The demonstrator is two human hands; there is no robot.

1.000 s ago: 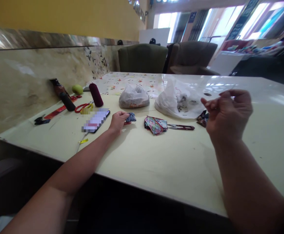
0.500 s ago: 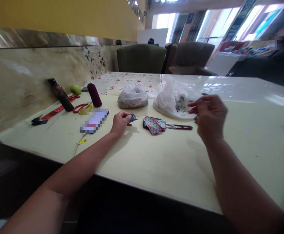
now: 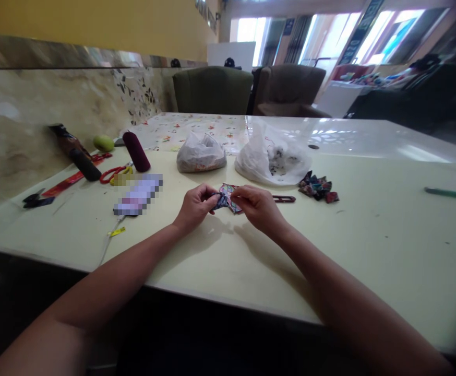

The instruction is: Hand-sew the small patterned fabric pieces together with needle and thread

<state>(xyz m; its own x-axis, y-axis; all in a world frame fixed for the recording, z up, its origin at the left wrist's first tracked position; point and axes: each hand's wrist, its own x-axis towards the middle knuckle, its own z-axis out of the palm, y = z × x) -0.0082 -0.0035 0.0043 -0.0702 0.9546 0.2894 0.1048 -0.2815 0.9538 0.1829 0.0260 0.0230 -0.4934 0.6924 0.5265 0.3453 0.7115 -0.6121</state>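
Between the thumb and fingers of my left hand (image 3: 195, 206) is a small dark blue patterned piece of fabric (image 3: 222, 201). My right hand (image 3: 260, 208) is closed in a pinch right beside that piece. Whatever its fingertips hold is too small to make out. Just behind both hands lie colourful scale-patterned cloth pieces (image 3: 228, 189), partly covered by my fingers. The dark red handle of the thread snips (image 3: 287, 199) sticks out past my right hand, their blades hidden. A pile of small dark patterned fabric pieces (image 3: 319, 187) sits farther right.
Beyond the hands stand a tied plastic bag (image 3: 201, 154) and an open plastic bag (image 3: 251, 162) with white stuffing. On the left are a phone (image 3: 139, 194) with a cable, scissors (image 3: 112, 175), a maroon thread cone (image 3: 136, 151), a green apple (image 3: 103, 142) and a dark bottle (image 3: 69, 143).
My right hand has come down and left from beside the open bag to the fabric in my left hand. The dark fabric pile it hid now shows. The view has shifted slightly right.
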